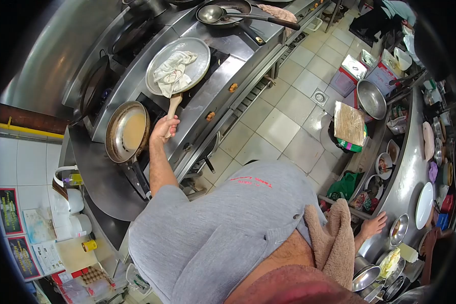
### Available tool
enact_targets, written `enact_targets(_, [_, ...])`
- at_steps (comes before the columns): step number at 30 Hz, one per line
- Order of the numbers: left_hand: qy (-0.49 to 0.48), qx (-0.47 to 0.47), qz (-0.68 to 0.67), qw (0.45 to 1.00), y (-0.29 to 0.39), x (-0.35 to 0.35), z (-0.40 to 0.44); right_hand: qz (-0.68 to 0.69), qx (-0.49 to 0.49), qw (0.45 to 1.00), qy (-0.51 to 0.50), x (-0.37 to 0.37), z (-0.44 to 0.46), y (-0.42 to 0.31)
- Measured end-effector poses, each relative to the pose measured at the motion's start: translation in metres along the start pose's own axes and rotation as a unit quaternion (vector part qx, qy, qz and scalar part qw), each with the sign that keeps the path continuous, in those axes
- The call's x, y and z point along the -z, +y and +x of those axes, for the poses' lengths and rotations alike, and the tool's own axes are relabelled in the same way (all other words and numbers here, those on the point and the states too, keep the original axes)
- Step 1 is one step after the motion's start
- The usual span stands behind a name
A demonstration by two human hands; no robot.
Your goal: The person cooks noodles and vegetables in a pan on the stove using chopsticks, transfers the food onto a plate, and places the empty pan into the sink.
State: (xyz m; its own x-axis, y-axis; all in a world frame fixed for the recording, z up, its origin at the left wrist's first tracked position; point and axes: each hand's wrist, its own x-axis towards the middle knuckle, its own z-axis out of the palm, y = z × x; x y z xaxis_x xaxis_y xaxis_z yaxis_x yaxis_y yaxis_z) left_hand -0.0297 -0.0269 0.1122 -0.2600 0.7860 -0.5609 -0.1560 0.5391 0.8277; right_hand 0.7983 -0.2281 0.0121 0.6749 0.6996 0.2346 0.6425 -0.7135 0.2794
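My left hand (164, 127) is wrapped round a pale wooden handle (174, 106). The handle meets the near rim of a shallow round grey pan (201, 54) over the stove. A crumpled white cloth (173, 68) lies in the pan. Beside my left hand, a frying pan (134, 131) holds some light brown liquid; its dark handle points towards me. On the other side, my right hand (374, 225) rests at the edge of the steel counter (392, 195) with its fingers stretched out. A metal bowl (399, 229) stands near those fingers.
At the stove's far end, a ladle (213, 14) lies across another pan. A dark wok (93, 88) sits behind. Across the tiled floor (278, 129), a co-worker (385, 20) bends near boxes (347, 76). Another person's hand (430, 248) is by a white plate (424, 205).
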Motion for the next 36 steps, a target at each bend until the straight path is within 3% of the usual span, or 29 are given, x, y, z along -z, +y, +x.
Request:
enact_targets(5, [0.01,-0.026,-0.024,0.999,-0.011,-0.039,0.001,0.016,0.009,1.0,0.002,-0.005,-0.003,0.005])
enact_targets(9, [0.063,-0.038,0.099,0.992,-0.01,0.007,0.014,0.011,0.012,1.0,0.0,-0.003,0.002,0.009])
enact_targets(11, [0.111,-0.061,0.129,0.983,-0.012,-0.023,0.009,0.019,0.008,1.0,0.003,-0.007,0.001,0.004])
enact_targets(13, [0.106,-0.052,0.077,0.99,-0.009,-0.057,-0.002,0.031,0.019,0.999,0.016,-0.005,-0.001,0.005])
enact_targets(18, [0.086,-0.043,0.144,0.985,0.005,-0.011,0.008,-0.006,0.019,0.999,0.028,-0.006,0.001,0.004])
enact_targets(22, [0.126,-0.05,0.148,0.98,-0.009,-0.067,0.016,0.01,0.002,1.0,0.008,-0.004,0.0,-0.001])
enact_targets(28, [0.135,-0.055,0.211,0.967,-0.005,-0.01,0.029,0.011,0.003,1.0,0.014,0.0,0.003,-0.001])
enact_targets(31, [0.147,-0.071,0.178,0.97,-0.009,-0.071,0.012,0.014,0.006,1.0,0.004,0.001,-0.004,0.001])
enact_targets(36, [0.151,-0.065,0.233,0.959,-0.003,-0.012,0.007,0.004,0.007,1.0,-0.002,0.001,0.0,0.002])
